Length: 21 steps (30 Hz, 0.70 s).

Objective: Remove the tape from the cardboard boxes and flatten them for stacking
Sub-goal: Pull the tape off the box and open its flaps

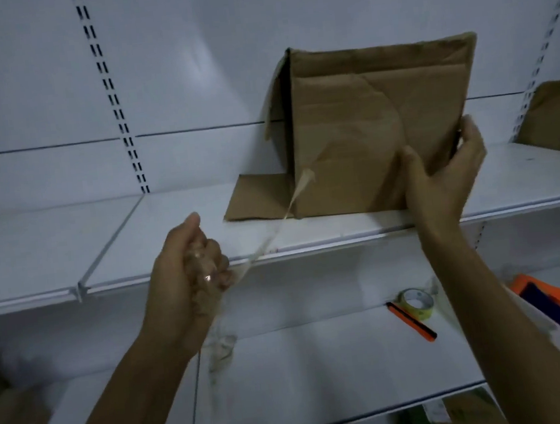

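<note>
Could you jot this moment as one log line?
left hand grips tape strip | right hand holds cardboard box | box stands on shelf

The box (pixel 376 124) is matt brown cardboard, creased on its facing side; the tape (pixel 304 177) stuck to it is thin clear film, glossy where it bunches. The shelf (pixel 177 221) and back panel (pixel 189 66) look like smooth white-painted metal with a faint sheen, though the dim light leaves that unsure.
</note>
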Tool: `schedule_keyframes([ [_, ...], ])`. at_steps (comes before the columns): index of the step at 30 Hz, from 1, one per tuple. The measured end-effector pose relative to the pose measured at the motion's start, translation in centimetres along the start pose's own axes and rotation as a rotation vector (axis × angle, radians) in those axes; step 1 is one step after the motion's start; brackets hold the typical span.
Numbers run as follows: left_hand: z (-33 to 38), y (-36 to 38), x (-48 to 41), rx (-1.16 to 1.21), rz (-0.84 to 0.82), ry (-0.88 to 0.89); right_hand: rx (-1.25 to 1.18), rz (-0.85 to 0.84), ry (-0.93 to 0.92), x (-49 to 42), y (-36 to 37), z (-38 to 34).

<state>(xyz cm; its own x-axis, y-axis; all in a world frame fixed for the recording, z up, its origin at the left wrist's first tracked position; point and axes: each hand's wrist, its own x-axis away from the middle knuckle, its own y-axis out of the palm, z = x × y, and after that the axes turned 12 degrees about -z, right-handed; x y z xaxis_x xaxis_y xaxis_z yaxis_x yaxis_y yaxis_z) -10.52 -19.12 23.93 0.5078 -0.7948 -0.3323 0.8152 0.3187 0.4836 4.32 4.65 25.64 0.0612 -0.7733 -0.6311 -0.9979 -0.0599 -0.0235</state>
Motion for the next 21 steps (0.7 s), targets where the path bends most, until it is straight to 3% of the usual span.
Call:
schedule_keyframes([
  [2, -1.2, 0.5, 0.7, 0.186, 0.018, -0.041, -0.031, 0.062, -0.221, 4.9, 0.9, -1.0],
  [4, -2.9, 0.9, 1.4, 0.307, 0.044, -0.097, -0.107, -0.140, -0.292, 10.8, 1.8, -1.3],
  [8, -6.9, 0.8, 3.4, 0.408, 0.102, -0.221, -0.477, -0.678, 0.231, 18.7, 2.3, -1.4],
  [11, -9.6, -0.1, 5.2, 0.467, 0.209, -0.311, -0.595, -0.725, 0.439, 20.6, 0.9, -0.4],
  [14, -12.7, -0.9, 6.9, 0.413, 0.308, -0.337, -0.561, -0.719, 0.422, 23.4, -1.2, 0.9],
  [17, -15.5, -1.4, 9.3, 0.305, 0.443, -0.447, -0.409, -0.870, 0.331, 27.1, -2.5, 2.4],
  [21, -16.8, -1.9, 13.2, 0.313, 0.390, -0.616, -0.200, -0.966, 0.409, 30.3, -3.2, 5.4],
])
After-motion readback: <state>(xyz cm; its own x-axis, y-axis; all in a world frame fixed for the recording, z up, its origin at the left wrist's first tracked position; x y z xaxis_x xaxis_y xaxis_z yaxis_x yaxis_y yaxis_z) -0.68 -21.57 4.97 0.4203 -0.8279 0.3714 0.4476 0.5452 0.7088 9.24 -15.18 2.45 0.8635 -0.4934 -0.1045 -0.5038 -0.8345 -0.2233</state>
